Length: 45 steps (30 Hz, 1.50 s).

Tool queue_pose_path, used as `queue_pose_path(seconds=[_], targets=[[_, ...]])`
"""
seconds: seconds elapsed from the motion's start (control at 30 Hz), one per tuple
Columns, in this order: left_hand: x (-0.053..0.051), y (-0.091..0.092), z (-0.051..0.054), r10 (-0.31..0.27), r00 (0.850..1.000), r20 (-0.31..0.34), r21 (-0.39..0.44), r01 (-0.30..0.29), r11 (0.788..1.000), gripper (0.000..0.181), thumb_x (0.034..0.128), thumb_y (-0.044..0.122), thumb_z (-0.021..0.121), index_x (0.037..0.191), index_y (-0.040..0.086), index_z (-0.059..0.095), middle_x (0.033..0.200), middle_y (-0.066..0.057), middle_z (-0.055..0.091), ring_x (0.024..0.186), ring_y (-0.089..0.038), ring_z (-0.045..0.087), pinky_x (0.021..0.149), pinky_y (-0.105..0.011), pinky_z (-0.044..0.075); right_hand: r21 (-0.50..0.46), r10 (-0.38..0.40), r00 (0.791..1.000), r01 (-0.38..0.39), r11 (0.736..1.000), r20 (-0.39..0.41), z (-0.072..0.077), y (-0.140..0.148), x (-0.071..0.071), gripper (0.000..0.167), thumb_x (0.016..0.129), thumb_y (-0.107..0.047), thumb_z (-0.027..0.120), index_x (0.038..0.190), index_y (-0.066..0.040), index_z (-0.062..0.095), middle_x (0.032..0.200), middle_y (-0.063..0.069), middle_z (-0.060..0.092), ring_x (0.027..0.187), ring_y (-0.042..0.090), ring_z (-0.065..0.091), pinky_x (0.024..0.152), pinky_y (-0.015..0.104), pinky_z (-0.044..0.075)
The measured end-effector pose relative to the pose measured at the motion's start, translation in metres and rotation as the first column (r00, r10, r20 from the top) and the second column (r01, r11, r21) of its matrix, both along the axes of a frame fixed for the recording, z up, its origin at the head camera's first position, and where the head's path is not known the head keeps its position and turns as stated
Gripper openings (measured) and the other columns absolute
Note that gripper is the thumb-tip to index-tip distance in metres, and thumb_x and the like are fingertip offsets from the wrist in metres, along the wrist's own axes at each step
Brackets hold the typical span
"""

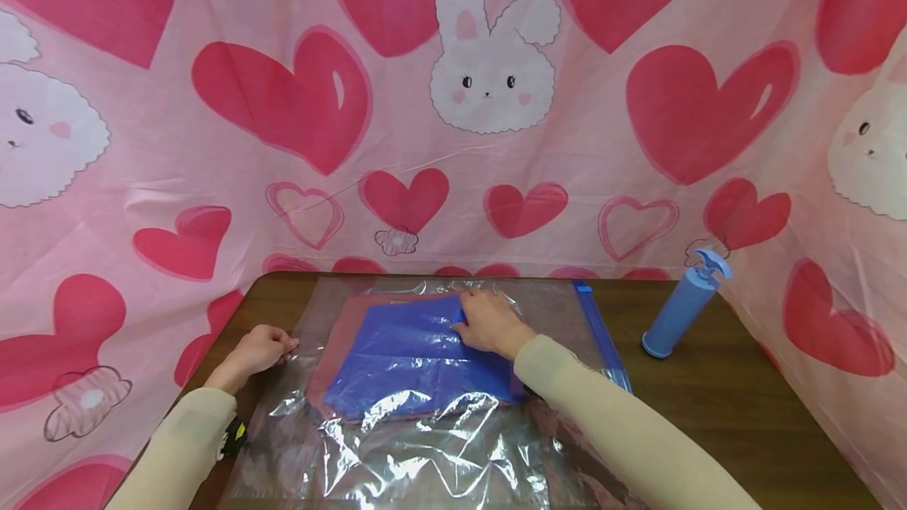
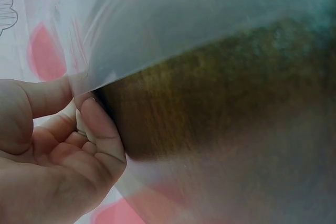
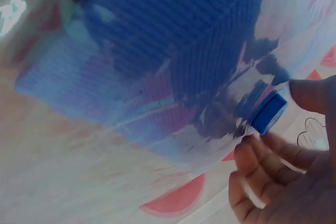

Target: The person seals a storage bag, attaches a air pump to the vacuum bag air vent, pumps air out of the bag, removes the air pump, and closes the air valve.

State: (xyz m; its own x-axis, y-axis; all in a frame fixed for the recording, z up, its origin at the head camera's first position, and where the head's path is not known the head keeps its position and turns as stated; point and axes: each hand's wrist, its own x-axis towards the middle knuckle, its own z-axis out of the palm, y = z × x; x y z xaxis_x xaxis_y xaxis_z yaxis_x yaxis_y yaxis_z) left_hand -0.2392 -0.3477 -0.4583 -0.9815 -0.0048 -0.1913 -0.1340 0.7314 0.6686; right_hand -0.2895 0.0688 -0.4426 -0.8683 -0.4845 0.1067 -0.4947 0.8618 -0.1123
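A clear plastic vacuum storage bag [image 1: 397, 463] lies on the table, with folded blue clothing [image 1: 404, 360] and pinkish-red fabric [image 1: 338, 337] inside. In the right wrist view the blue clothing [image 3: 173, 24] looks ribbed through the film. My left hand [image 1: 264, 348] pinches the bag's left edge between thumb and index finger; the left wrist view shows the film [image 2: 157, 30] running from those fingertips. Over the bag's upper middle, my right hand [image 1: 492, 321] holds a round blue valve cap [image 3: 270, 113], thumb on one side and curled fingers on the other.
A blue hand pump [image 1: 680, 313] stands on the table [image 1: 716, 415] to the right of the bag. Along the bag's right side runs a blue zip strip [image 1: 602, 329] with a slider [image 1: 583, 288]. Pink heart-and-rabbit fabric [image 1: 397, 116] hangs behind and at both sides.
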Motion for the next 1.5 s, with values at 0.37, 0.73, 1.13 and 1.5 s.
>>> queue_pose_path(seconds=[0.37,0.73,1.13,1.5], targets=[[0.0004,-0.0011,-0.0002,-0.003,1.0,0.002,0.005,0.003,1.0,0.029,0.1048,0.013,0.061,0.079,0.0,0.065,0.072,-0.005,0.056,0.073,-0.023,0.052,0.066,-0.036,0.041,-0.036,0.005,0.996,-0.008,0.999,-0.087,-0.0031,-0.0006,0.0028,0.033,0.094,-0.035,0.081,0.097,-0.005,0.069,0.096,0.012,0.072,0.097,0.034,0.071,0.088,0.055,0.053],[-0.0006,-0.0021,-0.0013,0.001,1.0,0.011,0.001,-0.001,1.0,0.03,0.1056,0.015,0.061,0.08,0.0,0.065,0.075,-0.006,0.056,0.075,-0.024,0.052,0.067,-0.036,0.042,-0.001,0.034,0.997,-0.034,0.999,-0.076,0.0001,-0.001,0.0041,0.022,0.092,-0.021,0.08,0.102,-0.005,0.068,0.107,0.014,0.072,0.107,0.034,0.069,0.09,0.056,0.052],[-0.0011,-0.0016,-0.0016,0.004,1.0,0.007,-0.003,-0.004,1.0,0.03,0.1049,0.014,0.062,0.079,0.0,0.065,0.072,-0.005,0.056,0.073,-0.023,0.052,0.067,-0.036,0.041,0.05,0.034,0.999,-0.033,0.998,-0.02,0.0038,-0.0027,0.0044,0.026,0.091,-0.018,0.077,0.114,-0.009,0.069,0.123,0.014,0.069,0.12,0.034,0.064,0.102,0.062,0.046],[-0.0009,-0.0014,-0.0016,0.003,1.0,0.006,0.003,-0.003,1.0,0.03,0.1047,0.014,0.062,0.079,0.0,0.065,0.072,-0.005,0.055,0.073,-0.023,0.052,0.067,-0.036,0.041,-0.017,0.017,0.997,-0.019,1.0,-0.074,-0.0017,-0.0011,0.0057,0.033,0.095,-0.035,0.079,0.106,-0.005,0.07,0.117,0.017,0.07,0.107,0.04,0.068,0.103,0.065,0.047]])
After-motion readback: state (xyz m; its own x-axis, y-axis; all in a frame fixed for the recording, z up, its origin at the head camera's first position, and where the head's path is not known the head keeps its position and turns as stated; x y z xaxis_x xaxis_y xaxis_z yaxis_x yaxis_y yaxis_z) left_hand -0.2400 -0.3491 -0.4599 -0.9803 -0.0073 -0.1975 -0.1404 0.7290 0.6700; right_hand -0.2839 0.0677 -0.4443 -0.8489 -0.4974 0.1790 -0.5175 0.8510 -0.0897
